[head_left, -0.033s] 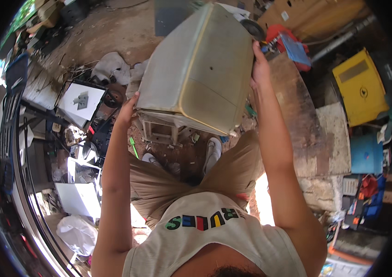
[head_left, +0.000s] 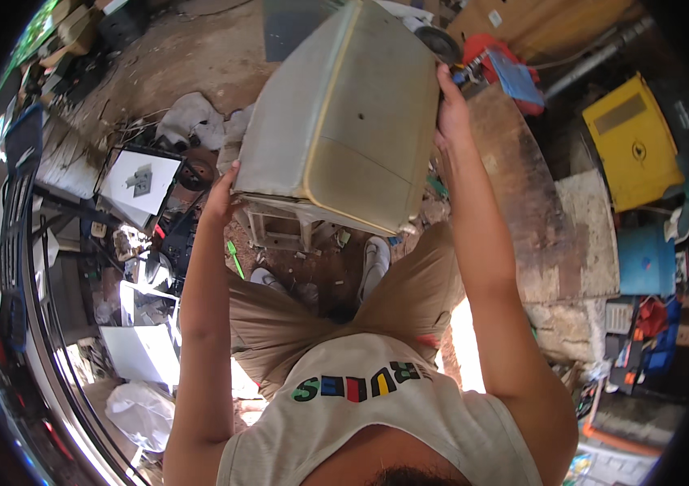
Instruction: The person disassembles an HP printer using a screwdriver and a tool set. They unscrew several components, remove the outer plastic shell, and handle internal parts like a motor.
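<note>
A large boxy grey-beige casing point(head_left: 369, 121) with a yellowed edge stands tilted in front of me, above a pale stool-like frame point(head_left: 267, 231). My left hand point(head_left: 223, 196) grips its lower left side, thumb on the near edge and the other fingers hidden behind it. Against the right side presses my right hand point(head_left: 453, 113), higher up, with its thumb along the edge. A small dark hole shows in the casing's upper face. Whether its weight rests on the frame or in my hands, I cannot tell.
To the right lies a worn wooden board point(head_left: 523, 194), with a yellow box point(head_left: 635, 146) and a blue bin point(head_left: 646, 257) beyond. Scrap parts and a white panel point(head_left: 142, 182) crowd the left. A green plastic fork point(head_left: 235, 257) lies on the dirt floor near my feet.
The casing and both hands sit slightly farther left and up in the picture, and much of the surroundings shifts similarly. My grip on the casing looks the same.
</note>
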A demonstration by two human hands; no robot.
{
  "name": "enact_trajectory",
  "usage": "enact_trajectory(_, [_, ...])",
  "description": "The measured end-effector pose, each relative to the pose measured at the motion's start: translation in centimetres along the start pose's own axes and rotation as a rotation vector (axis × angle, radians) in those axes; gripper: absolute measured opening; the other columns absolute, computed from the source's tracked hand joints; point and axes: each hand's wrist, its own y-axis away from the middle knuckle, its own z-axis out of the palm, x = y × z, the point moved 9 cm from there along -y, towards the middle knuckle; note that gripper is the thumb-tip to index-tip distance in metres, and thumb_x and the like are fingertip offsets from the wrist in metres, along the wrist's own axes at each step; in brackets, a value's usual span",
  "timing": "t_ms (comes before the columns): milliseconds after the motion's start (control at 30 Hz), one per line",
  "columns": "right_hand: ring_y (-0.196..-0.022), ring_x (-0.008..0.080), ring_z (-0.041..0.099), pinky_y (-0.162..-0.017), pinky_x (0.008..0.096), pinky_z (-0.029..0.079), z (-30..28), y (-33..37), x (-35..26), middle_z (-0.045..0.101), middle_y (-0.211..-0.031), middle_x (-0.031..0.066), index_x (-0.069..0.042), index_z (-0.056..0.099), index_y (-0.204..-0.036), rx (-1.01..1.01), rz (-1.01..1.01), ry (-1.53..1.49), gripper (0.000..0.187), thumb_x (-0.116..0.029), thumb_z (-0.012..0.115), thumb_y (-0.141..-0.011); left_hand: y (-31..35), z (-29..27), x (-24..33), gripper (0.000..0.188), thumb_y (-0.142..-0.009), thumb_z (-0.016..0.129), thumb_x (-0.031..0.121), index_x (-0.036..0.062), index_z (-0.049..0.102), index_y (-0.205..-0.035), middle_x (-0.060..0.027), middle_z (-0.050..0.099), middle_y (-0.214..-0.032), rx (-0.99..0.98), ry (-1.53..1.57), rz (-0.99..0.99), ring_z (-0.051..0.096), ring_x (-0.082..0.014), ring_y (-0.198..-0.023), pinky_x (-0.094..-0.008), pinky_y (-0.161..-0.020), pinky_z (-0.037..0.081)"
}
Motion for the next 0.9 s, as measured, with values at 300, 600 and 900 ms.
enact_trajectory(300, [-0.110, 0.0275, 0.067, -0.095, 0.0408, 0.055, 1.2, 1.2, 0.7, 0.068, -0.121, 0.0151, -0.005, 0.064, -0.127, 0.036, 0.136, -0.086, 0.036, -0.030, 0.060, -0.102, -1.5, 2.6, -2.0, 0.074, -0.097, 0.053, 0.064, 0.0129, 0.047, -0.150, -0.0091, 0.055, -0.148, -0.160, 0.295, 0.049, 0.054, -0.0312, -0.133, -0.0557, -0.107, 0.045])
enact_trajectory(600, [-0.107, 0.0269, 0.068, -0.095, 0.0413, 0.054, -2.2, -1.8, 2.2, 0.070, -0.121, 0.0155, -0.001, 0.063, -0.129, 0.050, 0.086, -0.109, 0.051, -0.045, 0.049, -0.106, 1.6, 3.2, 3.1, 0.069, -0.096, 0.061, 0.055, 0.0064, 0.052, -0.144, -0.0107, 0.060, -0.141, 0.055, 0.289, 0.160, 0.058, -0.0313, -0.129, -0.0480, -0.110, 0.047])
enact_trajectory(900, [-0.096, 0.0307, 0.070, -0.082, 0.0457, 0.058, -9.6, -6.5, 12.2, 0.071, -0.112, 0.0177, -0.001, 0.067, -0.122, 0.355, 0.322, 0.105, 0.045, -0.037, 0.050, -0.103, 5.2, -5.9, 11.3, 0.077, -0.087, 0.074, 0.059, -0.0011, 0.059, -0.132, -0.0154, 0.066, -0.126, 0.508, -0.033, 0.341, 0.066, -0.0288, -0.112, -0.0469, -0.083, 0.058])
